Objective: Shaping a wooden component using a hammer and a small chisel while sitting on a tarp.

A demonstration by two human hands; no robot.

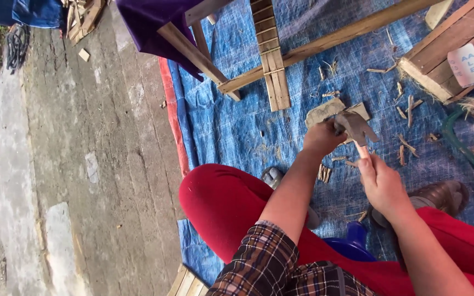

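Hammer (356,129) sits over the blue tarp (231,126), its wooden handle wrapped by the fingers of the right hand (382,183), closed tight; the left hand (322,137) is curled shut beside the hammer head, on what I cannot tell. A strike could well catch those left fingers, being so close. Beyond, wood scraps (404,109) lie near a flat wooden piece (325,112) and a timber frame (270,60), cut off at the top edge.

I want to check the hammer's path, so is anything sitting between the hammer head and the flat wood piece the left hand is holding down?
Nothing visible does. The hammer, gripped by the right hand, hangs right over the flat wood piece, which the left hand steadies on the blue tarp. Only the left hand's fingers lie close beside the hammer head.
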